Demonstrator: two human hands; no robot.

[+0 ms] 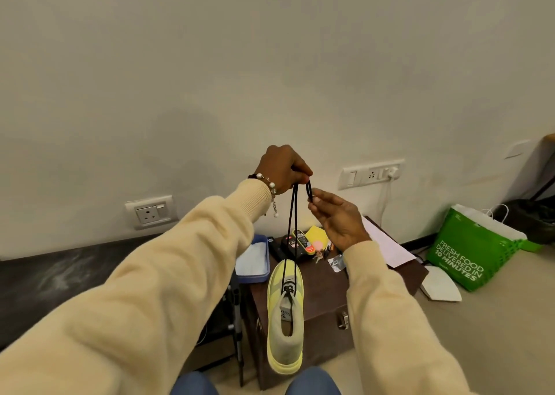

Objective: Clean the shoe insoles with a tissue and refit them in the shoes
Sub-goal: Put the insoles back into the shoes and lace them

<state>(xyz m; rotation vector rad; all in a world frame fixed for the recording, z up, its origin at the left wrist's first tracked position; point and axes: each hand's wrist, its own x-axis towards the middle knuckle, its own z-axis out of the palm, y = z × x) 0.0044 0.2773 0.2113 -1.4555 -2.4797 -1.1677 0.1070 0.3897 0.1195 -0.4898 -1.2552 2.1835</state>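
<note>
Closest to the person, two knees in blue denim (312,381) frame the bottom of the scene, and both cream sleeves reach forward and up from there. Between the knees and the hands hangs the yellow shoe (285,316), toe pointing up and away, heel lowest, its opening facing us with a grey tongue label showing. It dangles clear in front of the brown desk (327,298), suspended only by its black laces (293,217), which run straight up in two taut strands.

Up top, the left hand (280,166) is raised highest, wrist bent, knuckles toward the wall, fingers curled down and pinching the laces at their upper end; a beaded bracelet (270,185) sits at that wrist. The right hand (336,217) sits just below and beside it, palm turned inward, thumb and forefinger closed on a small loop of lace, the other fingers loosely spread. So both grips are closed on the laces, hands nearly touching.

Behind the shoe, on the desk, lie a blue tray (253,259) holding something white, a dark box with a red label (297,243), a yellow pad (318,234) and white paper (387,244). Farther right on the floor stands a green bag (471,250) printed with white lettering, a white sheet just beside it. Beyond, wall sockets (150,213) sit on the pale wall.
</note>
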